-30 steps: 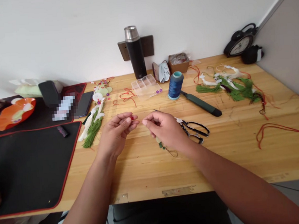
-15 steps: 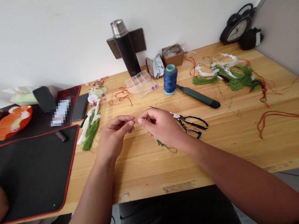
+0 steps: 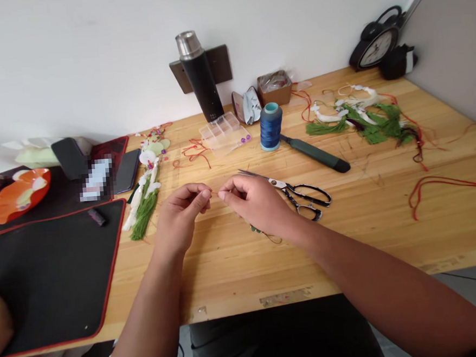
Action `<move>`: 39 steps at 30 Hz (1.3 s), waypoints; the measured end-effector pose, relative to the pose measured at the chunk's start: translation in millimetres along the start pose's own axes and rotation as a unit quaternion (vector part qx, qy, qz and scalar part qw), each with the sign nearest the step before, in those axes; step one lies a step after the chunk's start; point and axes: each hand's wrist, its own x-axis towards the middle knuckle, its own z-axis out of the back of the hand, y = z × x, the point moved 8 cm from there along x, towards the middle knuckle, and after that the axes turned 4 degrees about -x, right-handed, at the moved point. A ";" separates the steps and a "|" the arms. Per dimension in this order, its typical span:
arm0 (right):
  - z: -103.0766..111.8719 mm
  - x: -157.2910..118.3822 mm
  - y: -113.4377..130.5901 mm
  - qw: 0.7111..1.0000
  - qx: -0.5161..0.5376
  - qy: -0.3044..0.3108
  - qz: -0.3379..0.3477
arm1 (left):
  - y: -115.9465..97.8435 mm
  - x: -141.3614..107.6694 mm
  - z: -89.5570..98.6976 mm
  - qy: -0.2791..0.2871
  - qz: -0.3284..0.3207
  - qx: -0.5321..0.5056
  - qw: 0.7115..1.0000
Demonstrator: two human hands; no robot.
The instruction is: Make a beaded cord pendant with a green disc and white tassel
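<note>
Between my two hands a short stretch of thin red cord (image 3: 214, 193) shows, pinched from both sides above the table. My left hand (image 3: 185, 206) grips one end between thumb and forefinger. Thumb and forefinger of my right hand (image 3: 251, 199) close on the other end. Partly hidden under my right hand lies a string of green beads (image 3: 255, 228) with a thin loop. Just beyond that hand rest scissors (image 3: 300, 193) with black handles, their blades pointing left. A blue thread spool (image 3: 271, 127) stands upright farther back.
A dark green-handled tool (image 3: 318, 154) lies beside the spool. Green and white tassels (image 3: 364, 115) lie at the back right, more tassels (image 3: 146, 206) at the left. Behind are a clear compartment box (image 3: 222, 133) and a black flask (image 3: 202, 83). A black mat (image 3: 58, 283) covers the left side.
My hands have drawn slightly apart, so more of the red cord shows between them. My right hand has shifted a little, uncovering more of the scissor blades and covering more green beads.
</note>
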 end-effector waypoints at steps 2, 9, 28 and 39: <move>-0.3 -0.1 -0.2 1.000 -0.001 0.001 -0.001 | -0.5 -0.1 0.9 0.002 -0.005 0.029 1.000; -1.7 0.4 -1.2 1.000 -0.001 0.006 -0.001 | -1.1 0.4 2.4 -0.001 -0.016 0.072 0.997; -0.5 0.5 1.2 1.000 -0.023 0.008 0.000 | 1.7 0.7 -0.5 0.027 0.001 0.057 0.998; -1.4 1.6 -2.8 1.000 -0.012 0.013 -0.021 | -2.4 2.7 3.4 -0.008 0.010 0.011 1.000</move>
